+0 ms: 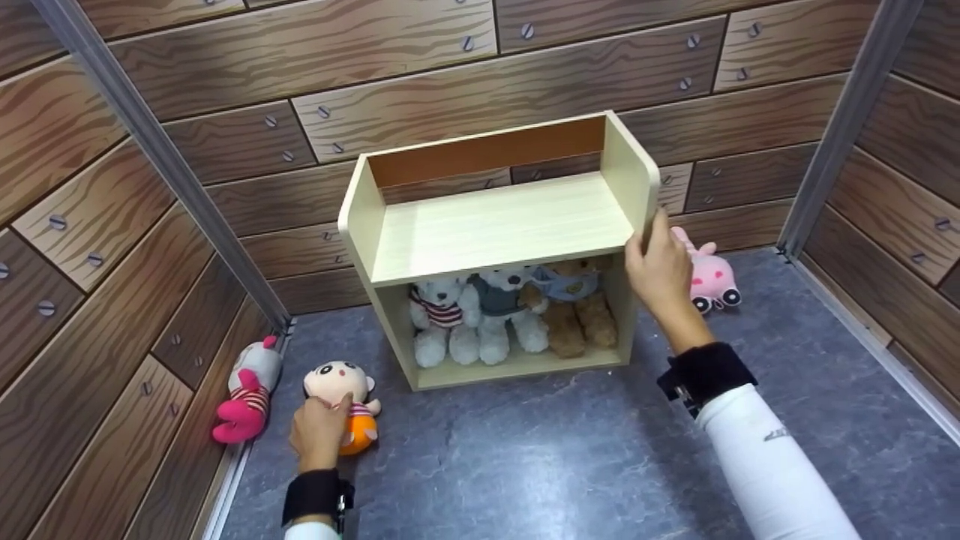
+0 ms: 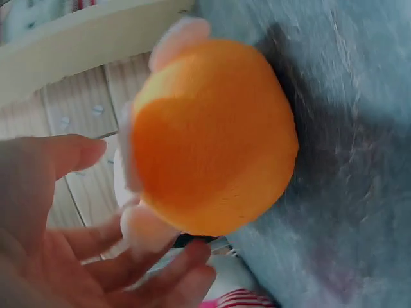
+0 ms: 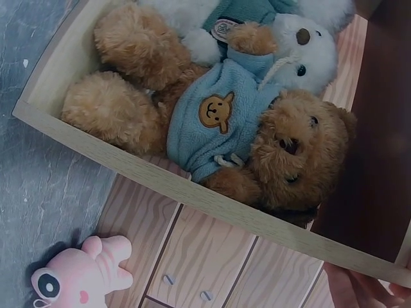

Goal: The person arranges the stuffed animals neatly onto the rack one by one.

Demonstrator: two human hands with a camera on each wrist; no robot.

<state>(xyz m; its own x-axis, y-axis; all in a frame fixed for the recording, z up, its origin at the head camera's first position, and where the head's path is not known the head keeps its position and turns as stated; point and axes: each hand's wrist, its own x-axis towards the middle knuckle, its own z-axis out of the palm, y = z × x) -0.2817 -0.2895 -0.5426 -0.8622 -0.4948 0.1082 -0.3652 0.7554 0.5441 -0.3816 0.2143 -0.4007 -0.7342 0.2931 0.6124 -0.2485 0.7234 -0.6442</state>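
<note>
A small plush doll [image 1: 361,431] with dark-ringed eyes, a striped top and a round orange bottom sits on the floor. My left hand [image 1: 319,427] is at its left side, thumb and fingers spread around it. The left wrist view shows the orange bottom [image 2: 215,138] close up, fingertips right by a pale limb. My right hand [image 1: 661,266] grips the front edge of the right side panel of a pale wooden shelf [image 1: 502,225]. Inside its lower compartment sit a white bear in stripes [image 1: 439,315], a white bear in green [image 1: 501,300] and a brown bear [image 3: 298,147] in a blue hoodie.
Left of the doll, a grey-and-pink plush toy [image 1: 251,390] leans by the left wall. A pink plush toy [image 1: 711,277] with big black-and-white eyes lies right of the shelf. Wood-patterned walls [image 1: 420,67] enclose the grey floor [image 1: 510,465].
</note>
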